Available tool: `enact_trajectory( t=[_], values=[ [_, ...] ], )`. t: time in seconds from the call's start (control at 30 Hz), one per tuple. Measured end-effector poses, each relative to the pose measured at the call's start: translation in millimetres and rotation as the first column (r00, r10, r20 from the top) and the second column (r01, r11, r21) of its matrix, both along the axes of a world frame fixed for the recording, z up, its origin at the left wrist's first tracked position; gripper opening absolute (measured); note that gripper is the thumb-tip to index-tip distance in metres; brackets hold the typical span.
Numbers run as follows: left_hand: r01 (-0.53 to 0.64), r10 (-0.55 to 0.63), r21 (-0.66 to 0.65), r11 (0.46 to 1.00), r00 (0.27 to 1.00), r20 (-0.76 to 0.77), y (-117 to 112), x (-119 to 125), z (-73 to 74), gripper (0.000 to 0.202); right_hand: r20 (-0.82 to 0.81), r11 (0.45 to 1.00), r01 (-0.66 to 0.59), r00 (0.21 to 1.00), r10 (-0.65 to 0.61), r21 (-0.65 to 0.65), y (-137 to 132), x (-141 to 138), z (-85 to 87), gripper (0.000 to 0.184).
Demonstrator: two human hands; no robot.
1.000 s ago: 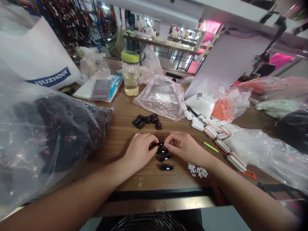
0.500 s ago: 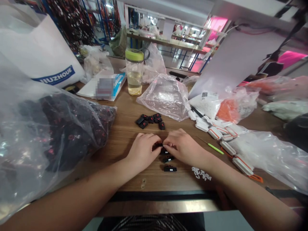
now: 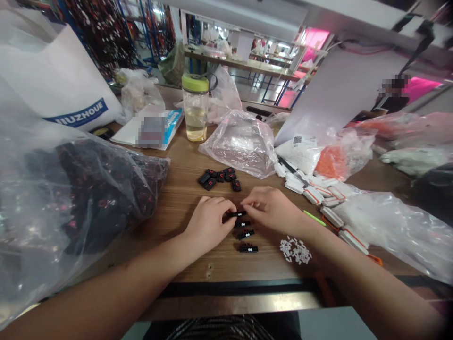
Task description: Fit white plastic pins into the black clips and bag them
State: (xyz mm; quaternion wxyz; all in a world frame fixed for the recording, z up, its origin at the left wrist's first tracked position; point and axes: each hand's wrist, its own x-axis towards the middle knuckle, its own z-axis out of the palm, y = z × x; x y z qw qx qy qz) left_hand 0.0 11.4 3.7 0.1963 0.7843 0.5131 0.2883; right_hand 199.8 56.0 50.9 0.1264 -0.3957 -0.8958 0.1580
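Note:
My left hand [image 3: 210, 217] is closed, its thumb and fingers pinching the left end of a small black connector housing [image 3: 239, 214] with two white dots on its side. Just past the right end of that housing, my right hand [image 3: 271, 208] has curled fingers with the thumb tip close to them; whether anything tiny is between them is hidden. Below the held piece, three similar housings lie in a column: one [image 3: 242, 224] nearest the hands, another [image 3: 246, 234] slightly tilted, and the lowest [image 3: 248, 248]. Small white plastic pieces [image 3: 296, 250] lie scattered under my right forearm.
Several black housings with red marks [image 3: 220, 176] are grouped beyond my hands. A large clear bag of black parts [image 3: 106, 189] fills the left. A bottle [image 3: 195, 108] and a clear bag [image 3: 240, 141] stand behind. To the right are a green pen-like tool [image 3: 314, 217] and white-and-orange parts [image 3: 313, 195].
My right hand has drawn slightly away from the held housing, so its two white dots now show. My left hand keeps its pinch. The view has shifted slightly, exposing more white pieces.

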Motion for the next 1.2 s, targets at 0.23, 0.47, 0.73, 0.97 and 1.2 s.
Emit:
enact_trajectory(
  t=[0.23, 0.47, 0.73, 0.97, 1.2],
  values=[
    [0.027, -0.027, 0.017, 1.000, 0.999, 0.020, -2.8, -0.7, 0.8, 0.011, -0.066, 0.986, 0.157, 0.985, -0.161, -0.054, 51.2, -9.9, -17.9, 0.043],
    [0.112, -0.111, -0.011, 0.994, 0.993, 0.037, -6.1, -3.8, 8.1, 0.022, -0.040, 0.988, 0.127, 0.991, -0.131, -0.090, 51.0, -16.8, -19.7, 0.029],
    [0.003, 0.010, -0.055, 0.998, 0.972, 0.235, 3.3, -10.1, 2.2, 0.030, 0.062, 0.973, 0.149, 0.988, -0.140, -0.174, 29.4, -21.3, -5.4, 0.021],
    [-0.009, 0.008, 0.004, 1.000, 0.990, 0.142, 11.4, -8.5, -7.1, 0.019, 0.101, 0.946, 0.143, 0.988, -0.119, -0.289, 26.2, -36.1, -3.3, 0.023],
    [-0.028, 0.028, 0.003, 1.000, 0.997, 0.067, 10.7, -10.1, -5.6, 0.013, 0.021, 0.923, 0.177, 0.983, -0.181, -0.341, 20.3, -5.4, 13.1, 0.023]
  ],
)
